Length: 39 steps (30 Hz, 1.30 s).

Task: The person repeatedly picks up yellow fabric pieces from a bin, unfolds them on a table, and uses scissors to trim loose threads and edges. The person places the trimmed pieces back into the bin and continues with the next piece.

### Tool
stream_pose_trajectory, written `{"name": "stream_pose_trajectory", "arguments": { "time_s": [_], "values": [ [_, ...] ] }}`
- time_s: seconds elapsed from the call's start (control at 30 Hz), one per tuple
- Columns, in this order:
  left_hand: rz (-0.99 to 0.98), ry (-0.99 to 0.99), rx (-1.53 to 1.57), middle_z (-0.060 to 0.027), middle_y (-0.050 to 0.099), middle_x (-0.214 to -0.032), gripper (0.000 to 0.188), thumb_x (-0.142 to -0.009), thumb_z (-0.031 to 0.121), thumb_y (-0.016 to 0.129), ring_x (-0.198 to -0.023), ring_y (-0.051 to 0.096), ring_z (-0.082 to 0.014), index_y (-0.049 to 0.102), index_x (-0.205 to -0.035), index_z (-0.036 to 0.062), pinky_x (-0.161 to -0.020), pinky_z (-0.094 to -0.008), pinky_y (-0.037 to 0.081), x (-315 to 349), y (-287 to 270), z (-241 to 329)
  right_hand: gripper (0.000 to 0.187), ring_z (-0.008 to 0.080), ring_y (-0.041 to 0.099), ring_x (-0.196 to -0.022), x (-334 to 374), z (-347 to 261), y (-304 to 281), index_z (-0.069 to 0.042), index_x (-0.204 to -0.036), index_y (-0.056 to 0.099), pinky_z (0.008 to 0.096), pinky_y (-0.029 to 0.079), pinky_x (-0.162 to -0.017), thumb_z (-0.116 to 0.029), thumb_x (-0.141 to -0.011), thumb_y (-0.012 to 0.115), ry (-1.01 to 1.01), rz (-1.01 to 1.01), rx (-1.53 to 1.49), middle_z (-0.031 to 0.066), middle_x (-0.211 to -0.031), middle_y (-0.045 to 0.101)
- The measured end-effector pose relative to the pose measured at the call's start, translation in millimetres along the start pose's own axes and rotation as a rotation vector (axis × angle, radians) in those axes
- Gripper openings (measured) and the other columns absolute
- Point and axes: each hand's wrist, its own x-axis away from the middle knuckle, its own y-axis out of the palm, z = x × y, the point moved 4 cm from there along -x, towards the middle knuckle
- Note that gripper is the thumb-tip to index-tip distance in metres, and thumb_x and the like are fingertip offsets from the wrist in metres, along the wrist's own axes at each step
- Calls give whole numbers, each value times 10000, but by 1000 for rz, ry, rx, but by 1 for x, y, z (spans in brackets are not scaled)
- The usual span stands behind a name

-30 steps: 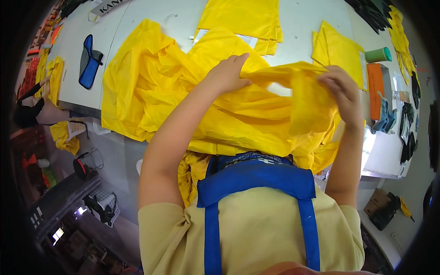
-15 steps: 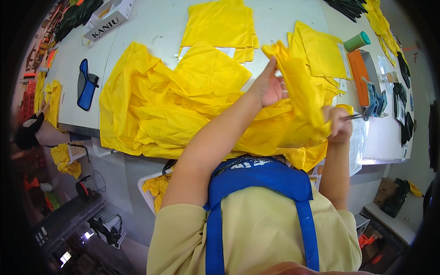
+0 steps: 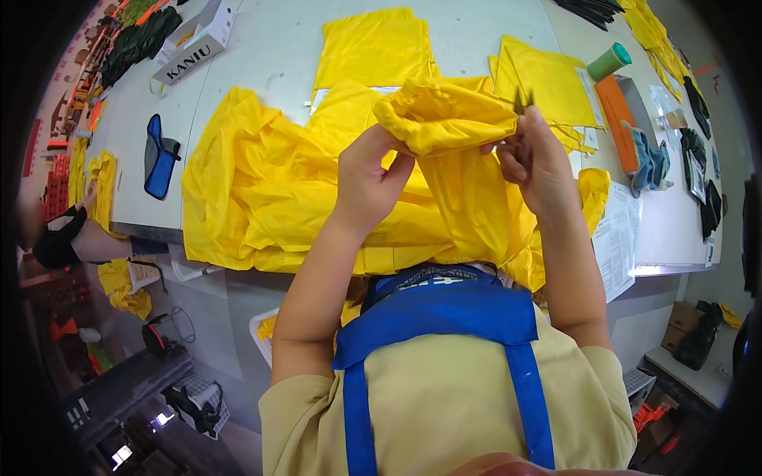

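Note:
A large yellow garment of thin, creased fabric lies bunched over the near edge of the table. Its gathered, elastic-looking cuff is lifted toward the middle. My left hand pinches the cuff's left side, with the fingertips hidden behind the fabric. At the cuff's right end, my right hand is closed around small metal snips. Their pointed blades stick up beside the fabric, parted at the tips. Whether the right fingers also grip the cloth, I cannot tell.
Folded yellow pieces lie beyond the garment, and another yellow stack sits to the right. Right of it are a green cylinder, an orange-sided box and blue gloves. A blue-black pouch lies left. Another person's arm reaches in.
The lifted sleeve end has turned and come down leftward, its gathered opening now facing me. My left hand moved left and nearer; my right hand rose, bringing the snips to the cuff.

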Motion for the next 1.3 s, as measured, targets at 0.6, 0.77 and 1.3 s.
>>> {"name": "stream_pose_trajectory", "arguments": {
  "time_s": [0.6,0.77,1.3],
  "values": [
    [-166,-470,413,-100,518,-1193,446,-792,72,586,-1065,524,-196,490,-1227,50,-912,-293,421,34,-14,28,279,13,456,-696,44,22,5,-36,-1065,543,172,364,-615,-48,-792,601,-135,0,89,-48,-835,537],
    [-410,-187,179,-69,515,-1234,422,-790,42,603,-1130,494,-161,536,-1206,34,-943,-295,395,19,-31,38,226,6,442,-659,48,24,2,-40,-1048,573,159,323,-555,-58,-824,543,-114,18,98,-56,-790,537],
    [-310,-591,1372,-104,541,-1151,466,-760,69,567,-1028,551,-173,463,-1211,14,-904,-295,441,31,-17,54,200,170,624,-866,35,36,1,-4,-1061,546,281,506,-787,-59,-869,531,109,-8,-433,75,-951,623]
  ]
}}
